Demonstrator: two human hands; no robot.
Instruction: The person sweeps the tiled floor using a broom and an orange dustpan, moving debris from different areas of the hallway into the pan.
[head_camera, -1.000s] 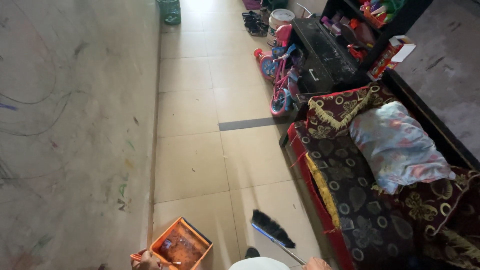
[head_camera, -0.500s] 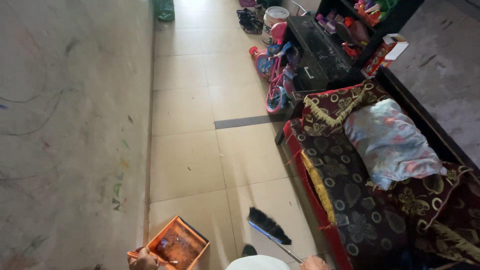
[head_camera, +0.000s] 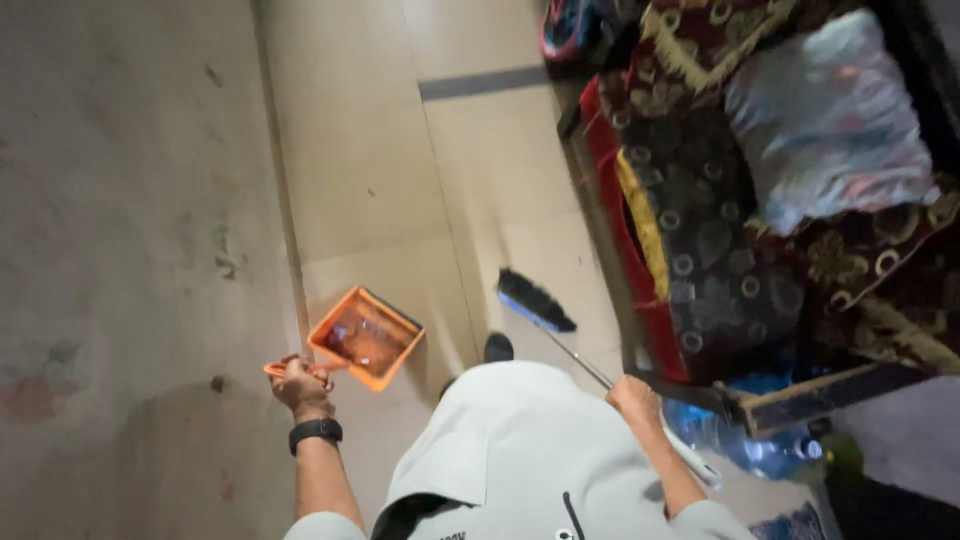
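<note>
Far left we have the grey wall (head_camera: 120, 200), scuffed and marked, running down to the pale tiled floor (head_camera: 350, 150). Next comes our left hand (head_camera: 298, 380), a black watch (head_camera: 316, 432) on the wrist, fingers curled tight around the orange handle of the dustpan (head_camera: 365, 336). The pan hangs out in front of that fist, held above the tiles, its open tray tilted up toward us, with what looks like dirt inside, though the blur keeps us from being sure. Just right of the pan, a dark shoe tip (head_camera: 498, 347) peeks out above our pale grey shirt (head_camera: 520, 450).

Moving on, the broom (head_camera: 538, 301): its dark bristle head sits low by the floor between the dustpan and the edge of the bed, and the thin shaft slants down and right to our right hand (head_camera: 634, 398). That hand is wrapped closed around the shaft, with the pale end of the handle poking out behind it, past the forearm.

Right of the broom stands the bed with its red and dark patterned cover (head_camera: 700, 230), its edge just beside the bristles. A pale bluish pillow (head_camera: 825, 120) lies on top, well apart from both hands. Beneath the bed's near corner we catch blue plastic bottles (head_camera: 740, 440), soft and blurred.
</note>
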